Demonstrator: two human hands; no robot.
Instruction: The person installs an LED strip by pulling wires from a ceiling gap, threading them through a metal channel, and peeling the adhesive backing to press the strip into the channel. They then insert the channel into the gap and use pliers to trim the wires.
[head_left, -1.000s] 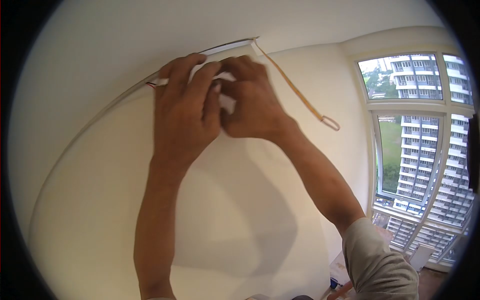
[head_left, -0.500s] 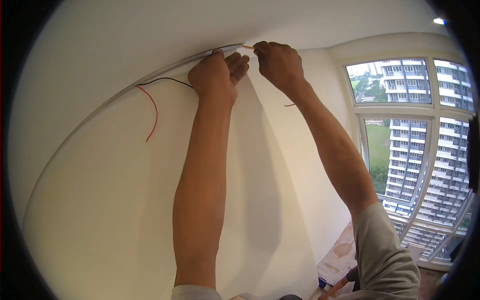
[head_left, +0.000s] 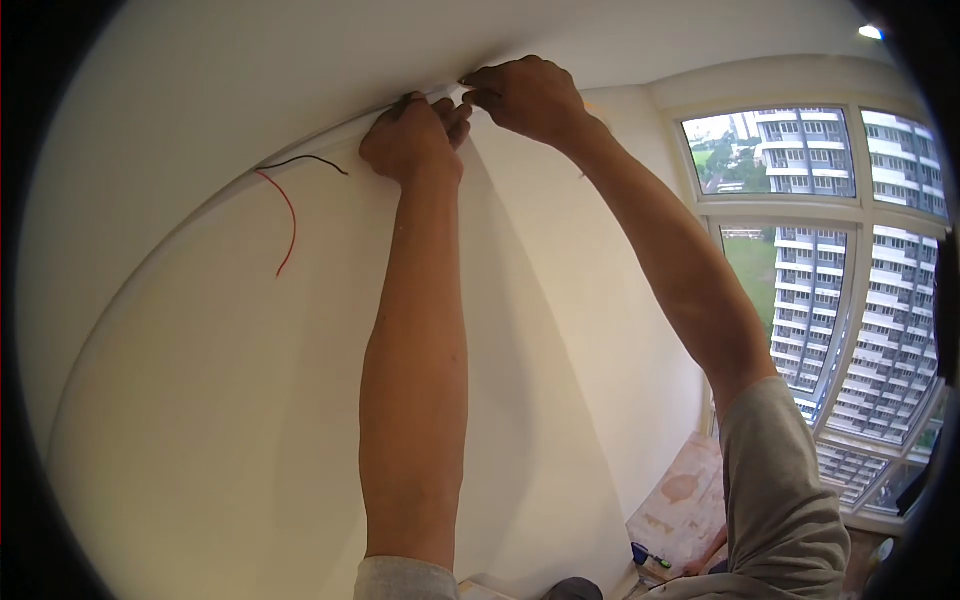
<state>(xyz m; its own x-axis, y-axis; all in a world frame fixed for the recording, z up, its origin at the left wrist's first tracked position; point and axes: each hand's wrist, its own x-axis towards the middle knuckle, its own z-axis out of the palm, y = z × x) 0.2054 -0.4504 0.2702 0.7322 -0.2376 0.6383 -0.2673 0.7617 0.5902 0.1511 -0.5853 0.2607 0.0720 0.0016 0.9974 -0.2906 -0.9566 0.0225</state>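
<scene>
High up where the wall meets the ceiling, a thin pale strip [head_left: 310, 142] runs along the edge in a curve. My left hand [head_left: 412, 143] presses its upper fingers on the strip, the other fingers loosely bent. Just to the right, my right hand [head_left: 466, 92] pinches at the strip's end; whatever is between its fingertips is too small to make out. Left of my hands, a black wire [head_left: 318, 157] and a red wire [head_left: 294, 215] come out at the strip and hang loose against the wall.
Large framed windows [head_left: 857, 160] fill the right side, with tall buildings outside. At the lower right, another person's hand [head_left: 706, 556] is near a blue tool [head_left: 640, 553] on the covered floor [head_left: 675, 500]. A ceiling light [head_left: 871, 33] shines at the upper right.
My right hand has moved left and slightly up, close to my left hand. My left hand has shifted slightly left. The orange wire end seen at my right fingertips is now hidden.
</scene>
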